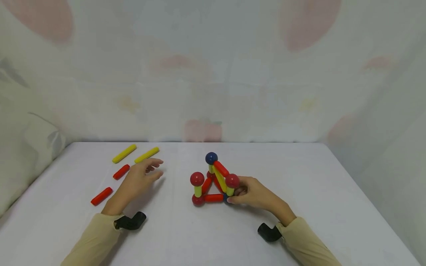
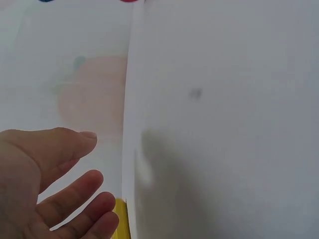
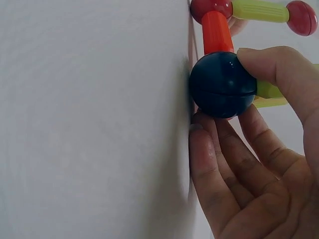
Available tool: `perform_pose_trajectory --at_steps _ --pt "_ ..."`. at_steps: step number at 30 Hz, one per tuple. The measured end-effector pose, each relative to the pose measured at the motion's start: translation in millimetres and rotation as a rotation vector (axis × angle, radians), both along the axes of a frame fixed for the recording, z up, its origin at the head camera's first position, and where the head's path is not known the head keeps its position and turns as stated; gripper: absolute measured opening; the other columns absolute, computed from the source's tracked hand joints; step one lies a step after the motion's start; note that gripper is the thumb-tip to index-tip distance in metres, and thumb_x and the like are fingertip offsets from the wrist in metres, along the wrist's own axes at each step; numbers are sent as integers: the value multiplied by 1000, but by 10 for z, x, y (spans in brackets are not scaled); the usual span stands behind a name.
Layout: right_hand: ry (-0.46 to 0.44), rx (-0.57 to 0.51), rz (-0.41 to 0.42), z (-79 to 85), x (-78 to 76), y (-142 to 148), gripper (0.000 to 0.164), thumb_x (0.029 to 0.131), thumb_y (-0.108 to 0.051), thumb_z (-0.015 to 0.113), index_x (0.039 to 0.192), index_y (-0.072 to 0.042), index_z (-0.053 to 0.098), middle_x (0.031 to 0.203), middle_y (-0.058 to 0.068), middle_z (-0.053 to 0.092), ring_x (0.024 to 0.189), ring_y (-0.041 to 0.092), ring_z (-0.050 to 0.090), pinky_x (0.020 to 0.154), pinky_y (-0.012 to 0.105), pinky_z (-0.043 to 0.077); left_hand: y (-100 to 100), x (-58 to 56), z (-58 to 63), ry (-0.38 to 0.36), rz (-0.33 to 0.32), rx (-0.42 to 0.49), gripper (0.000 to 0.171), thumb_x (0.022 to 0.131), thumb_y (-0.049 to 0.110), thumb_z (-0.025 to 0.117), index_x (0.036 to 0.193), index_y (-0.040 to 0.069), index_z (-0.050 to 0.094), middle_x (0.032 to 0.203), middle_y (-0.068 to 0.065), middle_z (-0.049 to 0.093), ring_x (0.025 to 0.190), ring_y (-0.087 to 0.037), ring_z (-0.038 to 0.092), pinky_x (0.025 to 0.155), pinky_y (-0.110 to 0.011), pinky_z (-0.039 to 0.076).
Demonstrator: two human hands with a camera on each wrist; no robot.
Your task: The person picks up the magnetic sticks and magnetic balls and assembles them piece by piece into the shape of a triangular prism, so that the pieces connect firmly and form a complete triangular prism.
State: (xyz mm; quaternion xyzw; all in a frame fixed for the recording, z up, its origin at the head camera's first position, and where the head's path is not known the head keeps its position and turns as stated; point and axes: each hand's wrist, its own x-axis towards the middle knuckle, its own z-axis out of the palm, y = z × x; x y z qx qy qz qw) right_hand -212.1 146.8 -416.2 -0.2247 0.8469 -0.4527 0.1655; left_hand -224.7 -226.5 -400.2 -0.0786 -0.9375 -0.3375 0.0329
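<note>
A frame of magnetic rods and balls stands mid-table: red rods (image 1: 213, 198) form a triangular base, and short light-green rods (image 1: 198, 191) rise to a red ball (image 1: 197, 178), a second red ball (image 1: 232, 180) and a dark blue ball (image 1: 211, 158). One top red rod (image 1: 221, 169) joins two of these, with a long yellow rod (image 1: 219, 179) slanting below it. My right hand (image 1: 256, 193) grips the lower blue ball (image 3: 222, 84) at the base's right corner, thumb and fingers around it. Fingers spread and holding nothing, my left hand (image 1: 141, 179) hovers left of the frame.
Behind and beside my left hand lie two yellow rods, one farther left (image 1: 124, 153) and one close to the fingers (image 1: 146, 155). Two short red rods, one upper (image 1: 121, 172) and one lower (image 1: 101, 196), lie left of that arm. A patterned cloth (image 1: 249, 92) hangs behind the table.
</note>
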Motion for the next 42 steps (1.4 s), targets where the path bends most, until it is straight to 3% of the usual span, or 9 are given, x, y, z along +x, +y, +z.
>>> perform_pose_trajectory --at_steps 11,19,25,29,35,42 --pt "-24 1 -9 9 32 4 43 82 -18 80 120 -8 63 94 3 68 83 16 64 75 24 56 -175 -235 78 100 23 -10 40 91 9 69 129 -1 60 127 -26 60 117 -44 55 99 -57 45" --pt "-21 -3 -3 1 34 1 42 82 -18 80 119 -6 63 93 4 68 82 15 64 75 23 55 -233 -360 67 54 26 -67 41 91 9 68 130 -1 59 137 -28 53 128 -43 47 107 -58 37" --pt "-35 -8 -8 -2 38 -12 42 82 -18 80 119 -6 63 93 4 68 82 16 63 75 23 55 -260 -419 43 -68 30 -124 50 92 12 67 138 0 52 146 -31 45 124 -43 46 104 -58 38" --pt "-31 -15 -2 22 47 -17 43 83 -17 80 120 -4 63 93 5 68 82 16 63 75 23 56 -250 -439 21 -104 6 -158 51 93 10 65 140 0 49 144 -32 45 130 -47 44 109 -61 35" --pt "-32 -14 -9 35 60 -23 44 82 -17 80 121 -5 62 93 5 67 82 17 63 75 23 56 -221 -416 -12 -74 -22 -176 42 93 5 64 133 -2 55 128 -27 59 113 -41 57 98 -55 47" --pt "-27 -9 4 13 55 -14 42 83 -17 79 120 -5 62 93 5 67 82 16 63 75 23 56 -191 -341 -21 -97 -45 -183 38 92 7 66 129 -2 60 119 -25 64 102 -35 60 89 -48 53"
